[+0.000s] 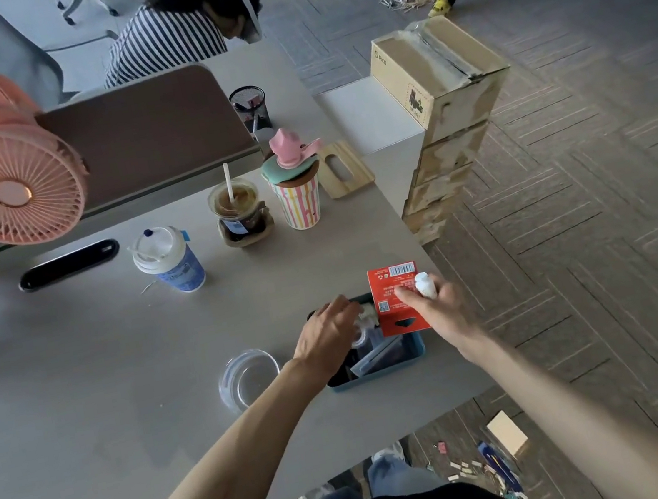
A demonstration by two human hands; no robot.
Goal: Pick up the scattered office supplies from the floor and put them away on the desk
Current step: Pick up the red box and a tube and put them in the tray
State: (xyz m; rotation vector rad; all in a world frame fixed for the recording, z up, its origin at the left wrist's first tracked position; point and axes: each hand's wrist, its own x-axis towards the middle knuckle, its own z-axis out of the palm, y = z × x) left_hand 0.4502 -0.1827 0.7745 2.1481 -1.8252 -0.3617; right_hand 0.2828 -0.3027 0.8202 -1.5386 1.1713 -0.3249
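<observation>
Scattered small supplies point(485, 470) wait on the floor at five o'clock. Over the blue plastic tray point(377, 372), the left hand point(326, 333) spreads its fingers loosely; the right hand point(439, 309) pinches a flat red cardboard packet point(392, 295) plus a small white bottle point(423, 283) in its fingers — either might slip past the tabletop point(124, 395) edge.

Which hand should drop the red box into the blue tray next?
The right hand: it grips the red box and a small white bottle right over the blue tray. The left hand holds neither; its fingers reach into the tray's other end.
</observation>
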